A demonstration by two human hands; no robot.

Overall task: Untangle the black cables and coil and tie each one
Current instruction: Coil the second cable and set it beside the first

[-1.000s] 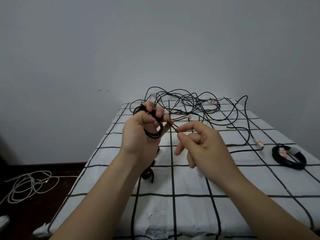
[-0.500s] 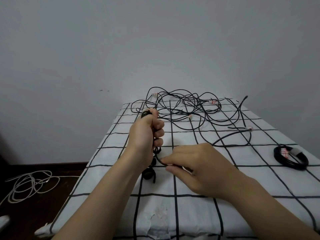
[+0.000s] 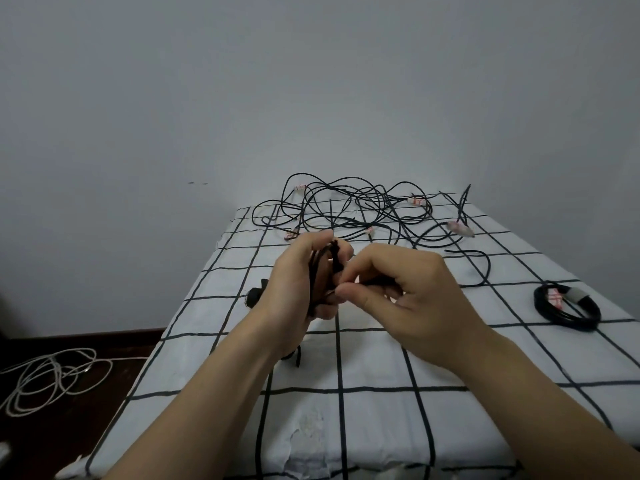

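Left hand (image 3: 294, 282) clamps a small coiled black cable bundle (image 3: 323, 271) above the table's near centre; right hand (image 3: 408, 292) pinches its thin tail (light, limp, springy); grip beside the coil.

A table under a white checked cloth (image 3: 381, 427) carries a tangle of black cables (image 3: 356, 209) beyond the fingers (image 3: 341, 251), and a tied coil (image 3: 568, 308) to their right.

A checked tablecloth (image 3: 381, 410) covers the table; white cord (image 3: 52, 379) lies on the floor.
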